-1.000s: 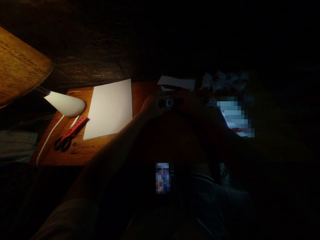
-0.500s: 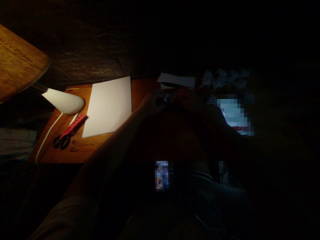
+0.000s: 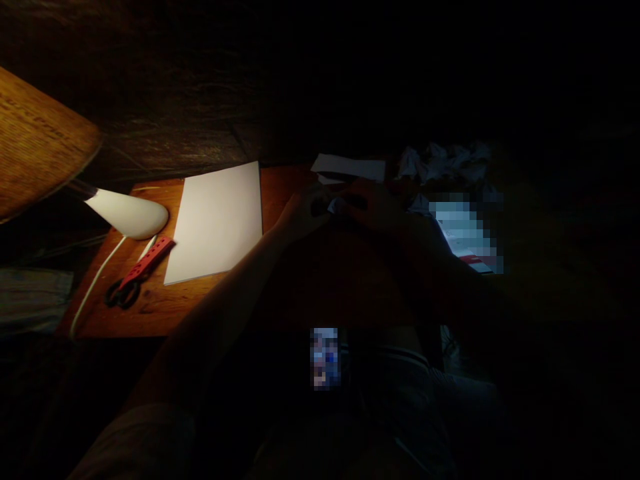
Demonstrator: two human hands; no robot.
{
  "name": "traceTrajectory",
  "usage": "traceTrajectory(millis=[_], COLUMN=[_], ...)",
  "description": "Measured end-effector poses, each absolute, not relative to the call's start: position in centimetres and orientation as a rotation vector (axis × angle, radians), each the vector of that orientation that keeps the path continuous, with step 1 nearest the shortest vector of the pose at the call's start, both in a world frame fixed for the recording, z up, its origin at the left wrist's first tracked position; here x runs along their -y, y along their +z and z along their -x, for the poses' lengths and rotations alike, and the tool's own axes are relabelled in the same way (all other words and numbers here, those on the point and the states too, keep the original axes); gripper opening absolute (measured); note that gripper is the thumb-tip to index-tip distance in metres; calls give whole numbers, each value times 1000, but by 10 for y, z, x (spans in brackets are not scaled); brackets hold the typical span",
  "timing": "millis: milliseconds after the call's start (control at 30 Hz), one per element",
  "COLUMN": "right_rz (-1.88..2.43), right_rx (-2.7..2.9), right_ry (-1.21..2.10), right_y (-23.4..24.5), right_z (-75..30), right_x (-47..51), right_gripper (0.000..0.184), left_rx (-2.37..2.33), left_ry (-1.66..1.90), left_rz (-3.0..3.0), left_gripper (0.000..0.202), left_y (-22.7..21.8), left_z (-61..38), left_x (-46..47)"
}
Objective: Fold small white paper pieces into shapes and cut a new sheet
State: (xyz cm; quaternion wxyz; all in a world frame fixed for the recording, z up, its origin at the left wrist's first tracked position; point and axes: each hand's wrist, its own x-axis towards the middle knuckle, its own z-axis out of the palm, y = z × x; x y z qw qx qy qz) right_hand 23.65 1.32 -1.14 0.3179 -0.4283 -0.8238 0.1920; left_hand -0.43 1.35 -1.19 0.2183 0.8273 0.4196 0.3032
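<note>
The scene is very dark. My left hand [image 3: 304, 215] and my right hand [image 3: 373, 205] meet over the middle of a wooden table [image 3: 165, 307], fingers curled round a small pale object [image 3: 334, 204] held between them; I cannot make out what it is. A stack of white paper [image 3: 217, 221] lies just left of my left hand. A folded white sheet [image 3: 350, 167] lies right behind my hands.
A white lamp base [image 3: 131, 213] with its cord stands at the table's left, red-handled scissors [image 3: 137, 272] beside it. Crumpled paper [image 3: 443, 160] lies at the back right. A blurred bright patch [image 3: 467, 230] sits right of my hands, another [image 3: 325, 357] glows near my lap.
Both hands stayed together around the small pale object, with only slight finger shifts. The view moved a little.
</note>
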Motion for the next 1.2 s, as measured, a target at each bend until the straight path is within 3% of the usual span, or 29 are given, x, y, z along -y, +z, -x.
traceTrajectory(millis=[167,867,1200], right_rz=[1126,1006,980], right_rx=[2158,2127,2171], right_ry=[525,685,657], right_y=[-12,-7,-6], right_z=[-238,-241,-245], right_x=[-14,-10,-13], right_gripper=[27,32,32], left_rx=[-1181,-1166,-1171], left_ry=[840,765,742], left_rz=[-2216,-2390,-2407], left_gripper=[27,18,25], left_y=[-9,-3,-2], left_z=[2,-2,-2], left_x=[-7,-7,-4])
